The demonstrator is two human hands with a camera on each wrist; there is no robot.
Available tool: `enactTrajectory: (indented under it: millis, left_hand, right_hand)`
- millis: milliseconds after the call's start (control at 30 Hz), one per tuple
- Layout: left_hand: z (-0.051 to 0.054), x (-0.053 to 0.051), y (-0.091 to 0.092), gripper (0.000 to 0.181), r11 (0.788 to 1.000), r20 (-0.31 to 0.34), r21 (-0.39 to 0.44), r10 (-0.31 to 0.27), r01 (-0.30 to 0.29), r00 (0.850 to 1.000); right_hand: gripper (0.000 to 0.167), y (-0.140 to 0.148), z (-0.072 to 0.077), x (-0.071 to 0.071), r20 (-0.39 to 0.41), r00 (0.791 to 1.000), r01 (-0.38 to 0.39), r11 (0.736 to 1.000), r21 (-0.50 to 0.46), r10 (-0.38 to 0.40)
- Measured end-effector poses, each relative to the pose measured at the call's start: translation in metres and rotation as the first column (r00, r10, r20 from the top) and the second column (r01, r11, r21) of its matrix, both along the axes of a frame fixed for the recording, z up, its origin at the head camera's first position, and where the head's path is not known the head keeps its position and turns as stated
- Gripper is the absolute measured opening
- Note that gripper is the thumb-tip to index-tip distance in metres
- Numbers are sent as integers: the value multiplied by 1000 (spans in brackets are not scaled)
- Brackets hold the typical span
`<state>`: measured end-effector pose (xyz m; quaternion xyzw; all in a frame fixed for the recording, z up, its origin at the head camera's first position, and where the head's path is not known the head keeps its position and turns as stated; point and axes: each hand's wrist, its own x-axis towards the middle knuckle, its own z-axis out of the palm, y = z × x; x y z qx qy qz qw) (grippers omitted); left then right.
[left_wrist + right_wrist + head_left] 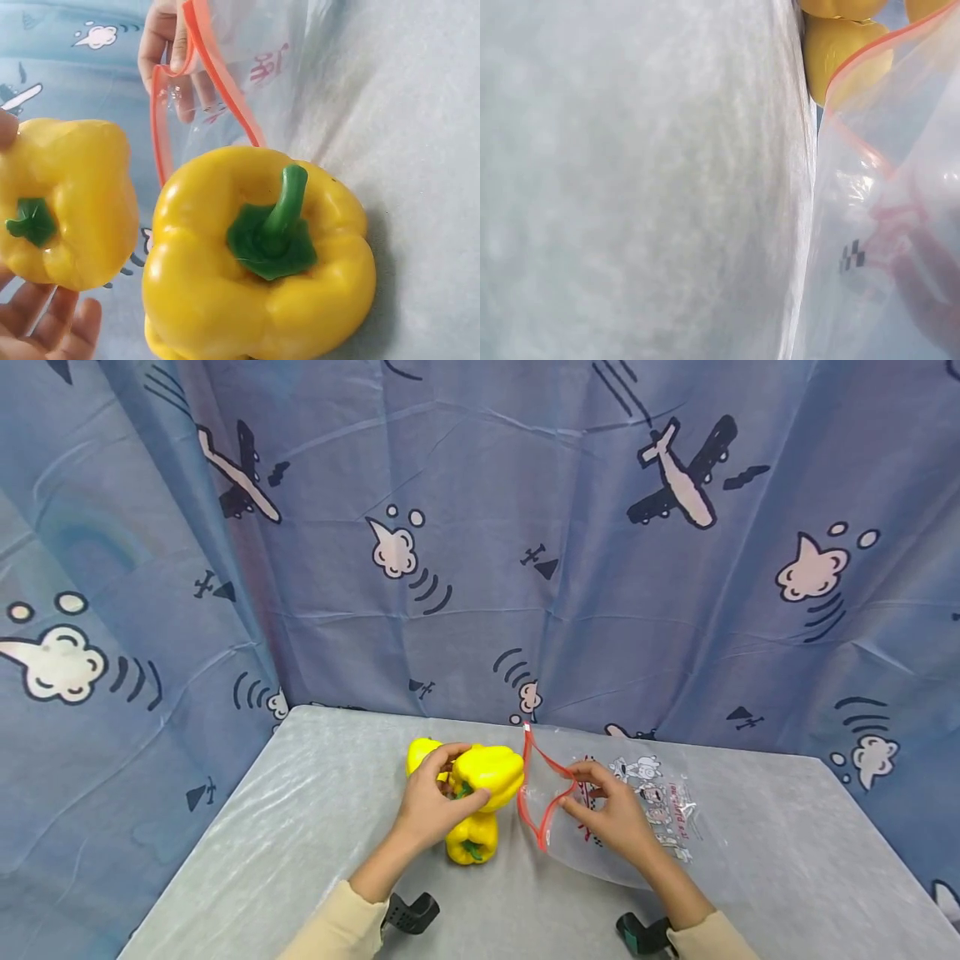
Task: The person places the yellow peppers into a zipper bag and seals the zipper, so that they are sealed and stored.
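Observation:
My left hand (432, 802) grips a yellow bell pepper (491, 774) with a green stem, raised just left of the bag's mouth. In the left wrist view this held pepper (82, 195) hangs beside a larger-looking pepper (195, 277). My right hand (618, 818) pinches the red-edged rim of a clear zip bag (652, 860), whose mouth gapes toward the peppers. Printed cartoon figures mark the bag. Another yellow pepper (472, 843) sits on the table below the held one. A further pepper (420, 752) lies behind my left hand, partly hidden.
A pale grey cover lies over the table (300, 827). Behind it hangs a blue curtain (465, 677) printed with planes and clouds. Black wrist devices sit under both forearms, the left one (412, 914) near the front edge of the view.

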<state>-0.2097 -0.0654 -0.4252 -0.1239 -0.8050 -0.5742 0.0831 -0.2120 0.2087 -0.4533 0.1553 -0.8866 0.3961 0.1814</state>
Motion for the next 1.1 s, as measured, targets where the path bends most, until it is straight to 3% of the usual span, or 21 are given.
enactTrajectory:
  millis: [233, 433, 767, 1100]
  left_hand:
    - [1, -6, 9, 59, 999, -4, -44, -13, 13, 1000]
    - [2, -9, 17, 55, 996, 10, -68, -58, 58, 998]
    - [1, -16, 29, 54, 979, 53, -137, -148, 154, 988]
    - [-1, -24, 45, 56, 964, 64, -192, -174, 183, 983]
  right_hand:
    - [40, -1, 3, 1, -3, 1000, -1, 1000, -17, 1]
    - [38, 0, 5, 2, 0, 1000, 0, 1000, -28, 0]
    - [39, 1, 7, 1, 21, 1000, -14, 999, -35, 15]
    - [40, 1, 9, 1, 30, 999, -19, 999, -51, 20]
